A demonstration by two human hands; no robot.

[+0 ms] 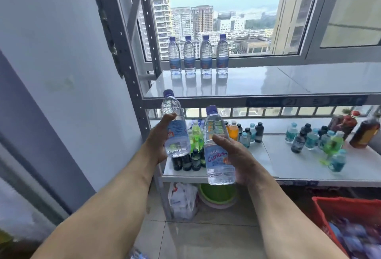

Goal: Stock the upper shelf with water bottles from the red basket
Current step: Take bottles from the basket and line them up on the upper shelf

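My left hand (159,135) grips a clear water bottle (175,126) with a purple cap, held upright just below the upper shelf's front edge. My right hand (239,155) grips a second water bottle (219,151) with a blue label, a little lower and to the right. Several water bottles (198,55) stand in a row at the back left of the upper shelf (268,81). The red basket (334,213) sits on the floor at the lower right with more purple-capped bottles inside, blurred.
The lower shelf (288,168) carries many small coloured drink bottles. Under it lie a white plastic bag (182,199) and a green basin (218,193). A grey metal upright (123,56) of the rack stands at the left, against a white wall. A window is behind the rack.
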